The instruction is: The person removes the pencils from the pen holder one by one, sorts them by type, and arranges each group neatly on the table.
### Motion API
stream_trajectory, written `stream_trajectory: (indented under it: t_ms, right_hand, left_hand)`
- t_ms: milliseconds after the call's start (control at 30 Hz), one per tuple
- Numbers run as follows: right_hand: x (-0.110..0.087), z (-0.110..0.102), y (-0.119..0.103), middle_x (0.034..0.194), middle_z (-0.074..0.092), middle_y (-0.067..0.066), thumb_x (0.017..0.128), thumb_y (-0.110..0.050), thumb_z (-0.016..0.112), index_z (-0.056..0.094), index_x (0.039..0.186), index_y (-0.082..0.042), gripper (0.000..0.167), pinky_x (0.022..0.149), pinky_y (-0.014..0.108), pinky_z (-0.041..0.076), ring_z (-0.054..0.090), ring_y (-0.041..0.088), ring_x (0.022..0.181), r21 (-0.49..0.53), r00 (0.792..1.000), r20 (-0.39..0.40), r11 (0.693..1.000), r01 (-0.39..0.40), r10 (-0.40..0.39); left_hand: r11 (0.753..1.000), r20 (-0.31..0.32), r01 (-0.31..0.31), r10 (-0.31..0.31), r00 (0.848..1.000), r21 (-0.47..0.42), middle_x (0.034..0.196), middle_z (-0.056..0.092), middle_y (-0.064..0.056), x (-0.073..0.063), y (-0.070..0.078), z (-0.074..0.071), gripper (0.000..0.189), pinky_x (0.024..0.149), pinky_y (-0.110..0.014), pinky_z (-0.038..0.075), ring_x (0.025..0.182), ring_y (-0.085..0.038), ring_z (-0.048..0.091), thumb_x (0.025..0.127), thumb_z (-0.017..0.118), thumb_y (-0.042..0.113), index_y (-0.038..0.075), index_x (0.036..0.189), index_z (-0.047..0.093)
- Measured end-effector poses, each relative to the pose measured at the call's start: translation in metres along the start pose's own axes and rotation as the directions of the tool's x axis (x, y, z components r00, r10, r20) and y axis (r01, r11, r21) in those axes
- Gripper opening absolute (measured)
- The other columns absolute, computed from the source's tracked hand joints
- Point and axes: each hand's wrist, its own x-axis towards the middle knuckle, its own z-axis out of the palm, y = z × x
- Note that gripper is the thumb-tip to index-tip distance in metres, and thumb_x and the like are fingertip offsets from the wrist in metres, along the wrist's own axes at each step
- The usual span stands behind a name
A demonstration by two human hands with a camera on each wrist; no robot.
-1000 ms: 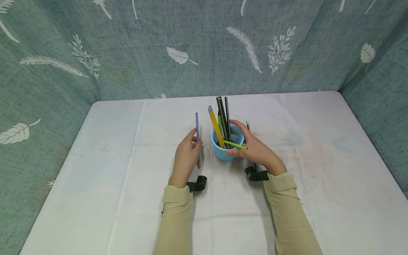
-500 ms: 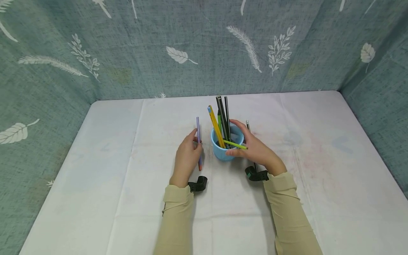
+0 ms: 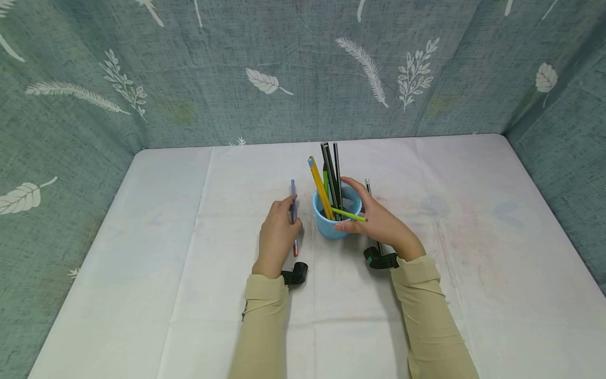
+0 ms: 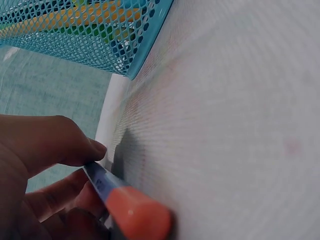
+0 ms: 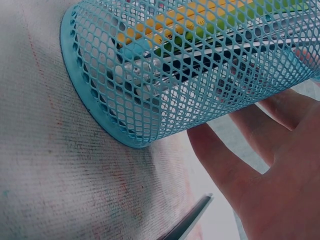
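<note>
Near the middle of the table, my left hand (image 3: 276,231) holds a purple pencil (image 3: 293,210) with an orange-red end, thumb and fingers around it. In the left wrist view the pencil (image 4: 102,182) runs low along the white cloth; whether it touches is unclear. To its right stands a light blue mesh pencil cup (image 3: 326,230), upright on the table. My right hand (image 3: 379,223) grips the cup's right side, thumb in front and fingers behind. Inside stand yellow pencils (image 3: 322,192), dark pencils (image 3: 333,179) and a green one; a lime-green pencil (image 3: 350,215) leans across the rim.
A dark pencil (image 3: 369,186) with a silvery end lies on the table under my right hand and wrist. White cloth (image 3: 236,200) covers the table. Behind and along both sides hangs a grey-green curtain (image 3: 303,105) with white leaf patterns.
The purple pencil has shifted slightly toward me, and my left index finger has straightened along it. My right hand and the cup stay in place.
</note>
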Motion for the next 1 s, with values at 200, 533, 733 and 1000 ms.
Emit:
stream_trajectory:
  t_ms: [200, 533, 733, 1000]
  right_hand:
    - [-0.008, 0.0, -0.021, 0.148, 0.008, 0.002, 0.079, -0.029, 0.066, 0.01, 0.143, -0.028, 0.085, 0.089, 0.054, 0.034, 0.031, 0.036, 0.123, -0.007, 1.0, 0.01, 1.0, -0.017, 0.017]
    - [0.005, 0.003, 0.016, 0.145, 0.009, -0.012, 0.073, -0.049, 0.067, 0.007, 0.135, -0.052, 0.086, 0.079, 0.045, 0.04, 0.042, 0.026, 0.112, -0.016, 1.0, -0.018, 1.0, 0.001, -0.001]
    - [0.006, 0.003, 0.017, 0.145, 0.01, -0.011, 0.073, -0.05, 0.067, 0.007, 0.137, -0.05, 0.088, 0.078, 0.045, 0.041, 0.043, 0.028, 0.111, -0.016, 1.0, -0.02, 1.0, -0.004, 0.004]
    - [0.006, 0.004, 0.017, 0.145, 0.013, -0.009, 0.073, -0.048, 0.068, 0.008, 0.137, -0.048, 0.088, 0.07, 0.04, 0.042, 0.05, 0.027, 0.091, -0.005, 1.0, -0.018, 1.0, 0.0, 0.0]
  left_hand:
    - [0.999, 0.002, 0.031, -0.031, 1.0, 0.024, 0.11, 0.05, -0.005, -0.001, 0.001, 0.0, 0.042, 0.063, -0.032, 0.044, 0.078, -0.018, 0.051, 0.079, 0.063, 0.012, 0.015, 0.121, 0.055]
    - [0.998, 0.054, 0.05, -0.049, 0.997, -0.025, 0.114, 0.047, -0.004, -0.001, 0.002, -0.003, 0.044, 0.065, -0.031, 0.044, 0.078, -0.017, 0.05, 0.082, 0.061, 0.025, 0.016, 0.124, 0.053]
    - [0.999, 0.073, 0.046, -0.045, 0.996, -0.005, 0.115, 0.047, -0.005, -0.003, 0.004, -0.009, 0.047, 0.063, -0.033, 0.045, 0.076, -0.017, 0.051, 0.081, 0.063, 0.034, 0.017, 0.124, 0.052]
    - [0.998, 0.081, 0.047, -0.043, 0.996, -0.044, 0.119, 0.045, -0.005, -0.003, 0.005, -0.018, 0.051, 0.071, -0.035, 0.046, 0.092, -0.017, 0.054, 0.08, 0.064, 0.037, 0.017, 0.125, 0.051]
